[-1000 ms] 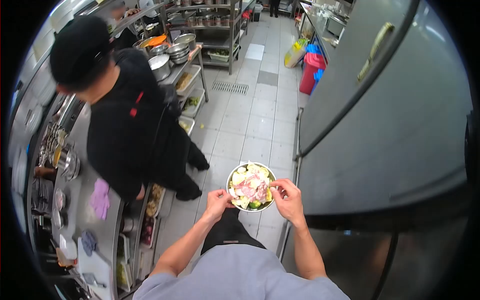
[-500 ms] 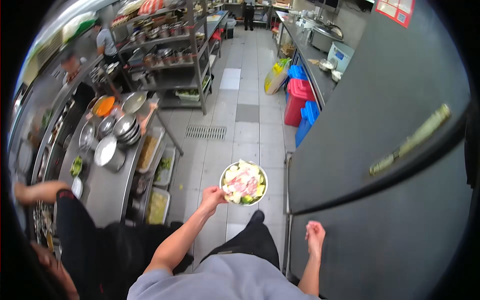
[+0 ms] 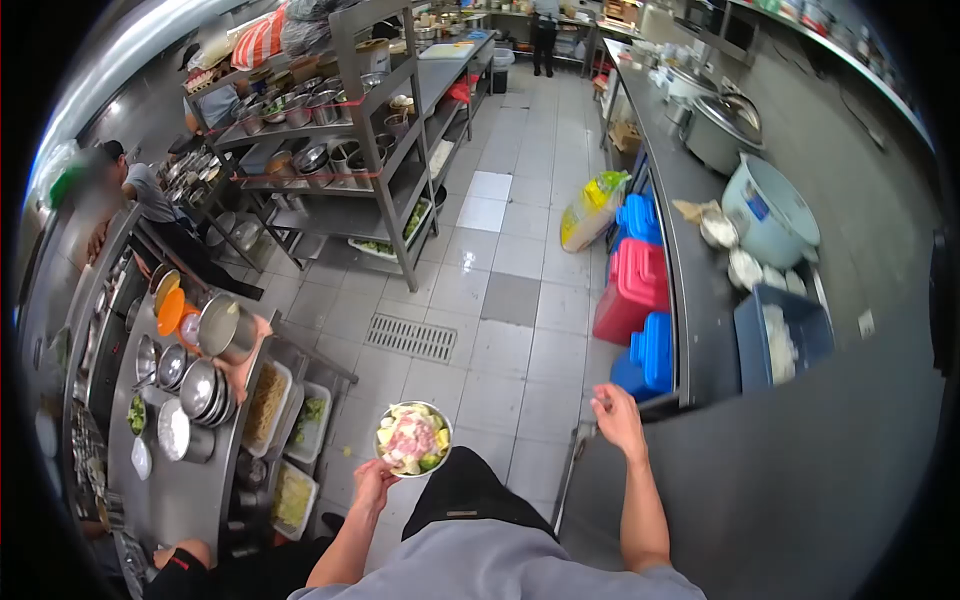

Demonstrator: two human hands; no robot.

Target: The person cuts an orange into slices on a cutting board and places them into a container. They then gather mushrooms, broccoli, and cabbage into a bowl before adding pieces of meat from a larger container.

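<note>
My left hand [image 3: 372, 484] is closed on the near left rim of a round metal bowl [image 3: 450, 443], held in front of me above the tiled floor. In the bowl lie pale pink raw sliced meat [image 3: 411, 437] and chunks of cut vegetables, whitish, yellow and green. My right hand [image 3: 619, 420] hangs in the air with loosely bent fingers slightly apart and nothing in it. It is nearest to the grey fridge-like cabinet [image 3: 760, 480] and the blue-lidded bin.
Left stands a steel table [image 3: 185, 505] with stacked metal bowls [image 3: 205, 390] and trays below; a co-worker's arm [image 3: 185, 565] is beside it. A shelf rack [image 3: 345, 235] stands ahead. Along the right are a yellow sack [image 3: 594, 212], a red bin [image 3: 635, 290], a blue bin [image 3: 645, 355] and a counter [image 3: 708, 345].
I have moved forward along the aisle, and the bowl now appears lower and further left. My right hand has risen, and its fingers have loosened. The co-worker at left has dropped back.
</note>
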